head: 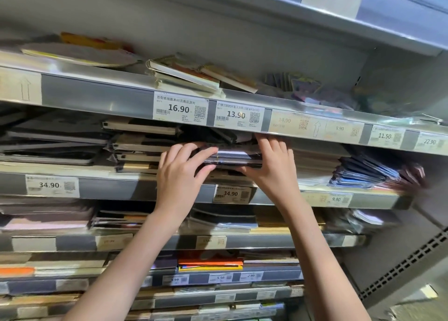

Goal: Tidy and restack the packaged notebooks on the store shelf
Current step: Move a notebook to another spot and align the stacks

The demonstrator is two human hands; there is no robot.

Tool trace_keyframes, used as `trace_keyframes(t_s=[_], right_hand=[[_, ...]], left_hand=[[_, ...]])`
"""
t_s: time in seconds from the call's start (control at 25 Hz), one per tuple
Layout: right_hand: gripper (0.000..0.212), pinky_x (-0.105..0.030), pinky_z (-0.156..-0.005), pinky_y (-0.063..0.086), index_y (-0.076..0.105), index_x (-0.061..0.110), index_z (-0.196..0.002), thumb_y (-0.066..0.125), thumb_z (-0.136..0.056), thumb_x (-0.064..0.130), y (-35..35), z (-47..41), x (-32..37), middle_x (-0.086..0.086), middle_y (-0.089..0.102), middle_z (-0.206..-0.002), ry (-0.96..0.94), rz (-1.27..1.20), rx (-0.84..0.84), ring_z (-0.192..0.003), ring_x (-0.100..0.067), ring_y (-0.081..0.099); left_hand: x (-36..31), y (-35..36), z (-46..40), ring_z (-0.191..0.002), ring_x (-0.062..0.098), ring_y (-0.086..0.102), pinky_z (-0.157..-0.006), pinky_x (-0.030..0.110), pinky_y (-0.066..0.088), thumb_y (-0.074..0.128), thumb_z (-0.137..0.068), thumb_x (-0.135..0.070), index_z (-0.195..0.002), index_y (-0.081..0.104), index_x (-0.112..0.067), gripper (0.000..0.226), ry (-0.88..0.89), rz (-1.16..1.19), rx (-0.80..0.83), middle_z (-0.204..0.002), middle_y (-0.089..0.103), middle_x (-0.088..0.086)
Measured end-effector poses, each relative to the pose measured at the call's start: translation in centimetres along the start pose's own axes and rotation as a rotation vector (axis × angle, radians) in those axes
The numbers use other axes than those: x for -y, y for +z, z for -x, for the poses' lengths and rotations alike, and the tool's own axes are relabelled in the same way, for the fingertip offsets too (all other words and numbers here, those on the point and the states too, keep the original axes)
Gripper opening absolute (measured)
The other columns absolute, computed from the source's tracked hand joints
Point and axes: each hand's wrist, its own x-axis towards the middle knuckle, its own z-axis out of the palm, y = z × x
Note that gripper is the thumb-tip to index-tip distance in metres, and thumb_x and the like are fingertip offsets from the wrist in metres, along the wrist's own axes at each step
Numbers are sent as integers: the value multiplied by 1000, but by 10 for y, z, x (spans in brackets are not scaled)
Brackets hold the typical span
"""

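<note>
Both hands (228, 165) grip notebook stack (234, 158) (plastic-wrapped).

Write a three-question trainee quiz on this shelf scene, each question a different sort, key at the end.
1. True or false: both hands, the left hand and the right hand, hold the same stack of wrapped notebooks.
2. Multiple choice: the price tag on the shelf edge just below that stack reads: A) 13.90 B) 34.90 C) 9.90
3. Fill in: the spiral notebooks lie on the shelf ____ the one being tidied.

Key: 1 true; 2 B; 3 above
</note>
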Motion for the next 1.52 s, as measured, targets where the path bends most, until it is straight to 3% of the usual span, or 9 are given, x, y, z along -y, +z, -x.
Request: trace_keyframes(t_s=[0.28,0.4,0.56,0.68,0.84,0.96,1.08,1.32,1.52], right_hand=[[48,-40,-79,45,63,12,-113,77,-68,2,12,14,-4,-9,68,-105,-73,-106,-135,-96,-30,62],[41,-42,-91,43,65,17,-112,76,-73,12,4,25,-3,-6,67,-115,-156,-117,-177,-106,-24,61],[51,-34,-99,35,54,26,-126,54,-84,55,-22,27,2,4,53,-132,-57,-339,19,-114,-3,45],[41,-41,-90,45,52,22,-122,49,-91,48,-26,9,9,1,54,-121,20,-285,32,-102,-15,56],[33,-37,-81,41,49,25,-126,46,-94,32,-22,-7,17,-2,61,-113,12,-186,156,-97,-26,58],[35,-37,-80,48,50,24,-128,47,-93,26,-22,-3,16,-2,60,-112,-7,-268,138,-99,-24,58],[41,-37,-95,47,52,20,-130,59,-90,26,-25,14,14,1,55,-129,-25,-359,99,-117,-19,53],[39,-9,-93,41,66,12,-112,70,-76,25,-30,52,11,1,62,-116,-55,-519,-148,-107,-2,55],[29,-17,-94,43,67,20,-101,69,-76,33,-30,76,10,2,63,-112,39,-733,-161,-108,-3,57]], left_hand=[[-11,-4,4,-97,24,61,-84,29,44,67,-80,-13,-104,71,-14,24,-76,196,-29,-106,68,9],[-13,-11,10,-98,15,61,-86,18,46,63,-83,-14,-100,72,-10,19,-126,332,-74,-108,66,6],[-18,-18,17,-105,5,54,-74,18,53,63,-82,-24,-101,68,-17,21,-277,587,19,-116,55,-3],[-23,-15,13,-107,7,52,-75,19,53,64,-79,-26,-96,65,-21,18,-324,620,23,-113,51,-2],[-25,-15,10,-102,9,53,-75,26,54,69,-75,-22,-87,66,-17,13,-359,629,5,-108,51,-2],[-24,-15,11,-101,10,54,-74,31,55,71,-74,-20,-85,66,-16,13,-365,618,8,-103,51,-5],[-25,-16,15,-99,12,55,-69,35,55,73,-72,-21,-82,67,-17,12,-369,619,9,-104,49,-12],[-30,-20,23,-92,-3,50,-68,16,52,76,-70,-16,-82,69,-15,15,-410,646,21,-102,46,-8],[-32,-23,29,-98,8,57,-75,19,54,78,-67,-13,-96,53,-33,43,-490,762,89,-107,39,-2]])
